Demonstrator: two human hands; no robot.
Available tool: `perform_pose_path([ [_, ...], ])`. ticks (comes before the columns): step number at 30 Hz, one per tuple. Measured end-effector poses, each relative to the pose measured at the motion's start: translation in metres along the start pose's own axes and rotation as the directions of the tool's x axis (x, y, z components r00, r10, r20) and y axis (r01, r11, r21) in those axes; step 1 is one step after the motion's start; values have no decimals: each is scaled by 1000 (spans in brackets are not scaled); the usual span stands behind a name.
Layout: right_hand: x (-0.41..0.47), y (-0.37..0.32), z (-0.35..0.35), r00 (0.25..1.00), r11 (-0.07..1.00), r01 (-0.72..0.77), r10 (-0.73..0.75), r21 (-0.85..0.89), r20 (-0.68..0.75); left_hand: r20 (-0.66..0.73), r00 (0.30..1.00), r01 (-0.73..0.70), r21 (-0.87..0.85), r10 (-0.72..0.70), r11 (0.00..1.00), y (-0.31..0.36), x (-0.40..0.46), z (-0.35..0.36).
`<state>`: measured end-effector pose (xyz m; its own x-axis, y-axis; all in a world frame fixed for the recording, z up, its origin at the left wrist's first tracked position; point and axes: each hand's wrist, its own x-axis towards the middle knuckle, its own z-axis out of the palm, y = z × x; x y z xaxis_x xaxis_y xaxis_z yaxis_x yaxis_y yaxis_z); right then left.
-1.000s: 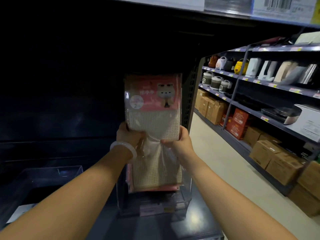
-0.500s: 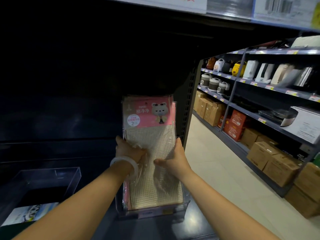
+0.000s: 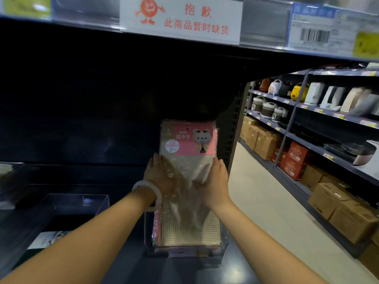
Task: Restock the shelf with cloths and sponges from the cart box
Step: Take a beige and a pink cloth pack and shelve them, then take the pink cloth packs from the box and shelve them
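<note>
A stack of packaged cloths [image 3: 189,226], beige waffle weave in clear wrap with a pink header card showing a cartoon bear, stands leaning back in a clear plastic bin [image 3: 223,245] on the dark shelf. My left hand [image 3: 159,174], with a white bangle at the wrist, lies flat on the left side of the front pack. My right hand [image 3: 215,181] presses the right side, its fingers fairly straight. Both palms cover the middle of the pack.
A second clear bin [image 3: 78,201] stands to the left with a printed pack [image 3: 51,237] below it. An out-of-stock sign [image 3: 180,19] hangs on the shelf edge above. To the right runs an aisle [image 3: 266,201] with rice cookers [image 3: 266,109] and cardboard boxes [image 3: 336,203].
The cloth packs went down from chest height into the clear bin. My hands changed from gripping the packs' sides to lying flat on the front pack.
</note>
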<state>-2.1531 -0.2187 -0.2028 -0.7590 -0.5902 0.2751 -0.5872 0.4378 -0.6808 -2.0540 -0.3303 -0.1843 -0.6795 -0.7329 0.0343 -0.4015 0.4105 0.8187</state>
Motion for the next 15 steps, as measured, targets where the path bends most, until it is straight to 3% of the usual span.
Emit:
perform_pose_path([
  [3,-8,-26,-2,969,938,246,-233,-244,82,-52,991,-90,402,121,911,-6,-8,-8],
  [6,-14,-51,15,921,874,345,-247,-341,300,-16,994,-74,633,108,771,-9,-27,-27],
  [10,-35,-91,53,837,783,500,-329,-369,437,-101,995,69,778,17,624,-26,-61,-57],
  [15,-76,-148,95,687,687,687,-508,-237,520,-234,972,192,845,22,499,-71,-110,-112],
])
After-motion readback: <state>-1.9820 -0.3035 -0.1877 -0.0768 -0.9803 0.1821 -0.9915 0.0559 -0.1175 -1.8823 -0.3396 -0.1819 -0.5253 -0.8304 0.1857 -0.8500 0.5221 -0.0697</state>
